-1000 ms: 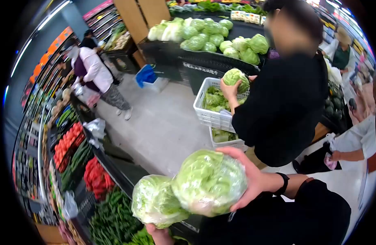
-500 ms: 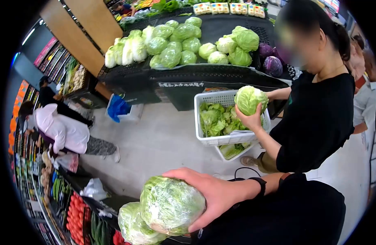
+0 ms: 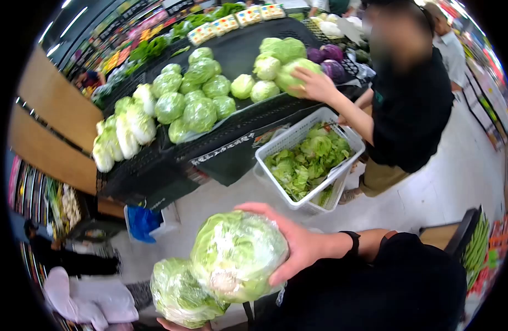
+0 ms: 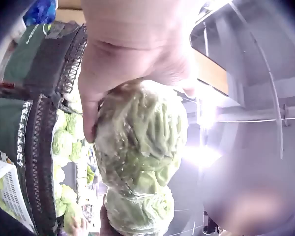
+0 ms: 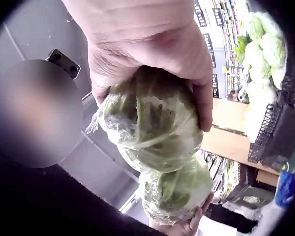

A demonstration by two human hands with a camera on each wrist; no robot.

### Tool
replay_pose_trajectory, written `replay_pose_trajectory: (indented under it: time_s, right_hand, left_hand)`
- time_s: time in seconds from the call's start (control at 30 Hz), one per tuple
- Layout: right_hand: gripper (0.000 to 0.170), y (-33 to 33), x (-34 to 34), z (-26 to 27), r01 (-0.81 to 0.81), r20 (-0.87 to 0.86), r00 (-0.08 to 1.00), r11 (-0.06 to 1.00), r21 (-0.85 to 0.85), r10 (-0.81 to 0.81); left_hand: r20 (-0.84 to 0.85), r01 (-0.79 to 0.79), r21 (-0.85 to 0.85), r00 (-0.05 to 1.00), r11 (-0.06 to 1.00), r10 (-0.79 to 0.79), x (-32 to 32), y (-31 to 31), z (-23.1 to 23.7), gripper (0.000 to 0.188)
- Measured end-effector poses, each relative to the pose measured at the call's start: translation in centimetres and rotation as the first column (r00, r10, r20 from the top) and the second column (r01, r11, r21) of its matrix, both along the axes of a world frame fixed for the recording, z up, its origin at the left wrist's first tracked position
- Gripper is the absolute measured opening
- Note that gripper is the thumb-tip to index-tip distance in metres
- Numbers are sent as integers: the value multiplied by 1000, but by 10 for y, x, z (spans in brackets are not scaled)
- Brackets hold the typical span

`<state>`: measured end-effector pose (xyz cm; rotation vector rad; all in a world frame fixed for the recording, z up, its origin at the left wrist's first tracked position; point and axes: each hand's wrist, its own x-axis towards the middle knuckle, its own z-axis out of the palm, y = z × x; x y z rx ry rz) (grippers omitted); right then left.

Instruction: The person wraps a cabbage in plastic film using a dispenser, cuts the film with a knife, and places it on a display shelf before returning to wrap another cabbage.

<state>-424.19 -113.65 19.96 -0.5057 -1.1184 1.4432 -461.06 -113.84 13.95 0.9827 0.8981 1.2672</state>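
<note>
My right hand [image 3: 303,243] grips a round head of iceberg lettuce [image 3: 240,256] in clear plastic film, thumb and fingers around its side. Its pale cut stem faces the head camera. Just left of it and lower, a second wrapped iceberg lettuce [image 3: 182,292] overlaps it, held from beneath by my left hand [image 3: 179,325], which is mostly hidden in the head view. In the left wrist view, the left hand [image 4: 137,59] spreads around its lettuce [image 4: 142,132]. The right wrist view shows the right hand [image 5: 147,44] curled over the other lettuce [image 5: 155,123].
Ahead, a black display stand [image 3: 248,118] bears wrapped lettuces [image 3: 199,113], napa cabbages [image 3: 127,129] and purple cabbages [image 3: 332,70]. A person in black [image 3: 411,110] touches a green cabbage [image 3: 295,77] there. White crates [image 3: 278,190] with loose leaves stand below. Another person [image 3: 88,300] is at lower left.
The head view has swung right toward the display stand. The other person's cabbage has moved from above the crate to the pile. Both lettuces stay in my hands.
</note>
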Motion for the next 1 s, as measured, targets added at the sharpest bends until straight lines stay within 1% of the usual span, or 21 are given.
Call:
replay_pose_trajectory:
  time_s: [0.07,0.17,0.2,0.27,0.33,0.43,0.5,0.57,0.6,0.7,0.73,0.83,0.87,0.97,1.0]
  right_hand:
    - [121,11,-9,5,93,-103,989,988,-120,-106]
    - [114,33,-12,-8,203,-127,968,974,-100,-215]
    - [114,40,-13,-8,255,-98,959,961,-111,-266]
    - [115,57,-13,-8,287,-109,947,949,-129,-301]
    - [118,80,-13,-9,304,-110,941,941,-147,-321]
    - [119,123,-14,-12,279,-159,939,946,-166,-304]
    - [117,153,-19,-11,245,-146,953,959,-140,-265]
    - [116,189,-14,-8,214,-104,969,973,-85,-222]
    - [115,203,-12,-5,215,-47,975,975,-56,-218]
    - [122,248,-14,-5,225,22,974,970,-95,-224]
    - [121,261,-19,-6,233,-23,971,962,-146,-239]
    - [106,303,-23,-23,260,-124,951,950,-176,-283]
    - [102,317,-22,-37,301,-100,942,936,-181,-322]
    - [102,351,-23,-41,259,-316,876,909,-326,-363]
    - [105,363,-22,-47,280,-326,859,896,-346,-395]
  left_hand:
    - [3,112,-5,994,994,-112,-12,52,-2,92]
    - [31,262,-8,965,965,-262,-5,126,-7,91]
    - [49,307,-13,951,952,-306,1,146,-11,91]
    - [76,382,-25,922,924,-379,14,181,-19,90]
    - [98,421,-38,904,906,-416,21,208,-23,90]
    - [108,442,-58,894,895,-434,24,248,-21,89]
    - [113,436,-56,897,898,-428,24,275,-14,89]
    - [133,425,-47,900,904,-416,25,301,-13,88]
    - [144,422,-46,900,905,-412,26,313,-12,88]
    - [174,413,-68,901,908,-397,29,351,-16,87]
    - [198,413,-76,898,908,-392,31,364,-18,87]
    - [292,423,-94,877,901,-381,36,402,-24,86]
    - [329,438,-101,862,893,-385,40,417,-28,86]
    - [443,517,-139,795,845,-414,50,465,-39,85]
    - [488,557,-144,759,818,-431,55,482,-39,85]
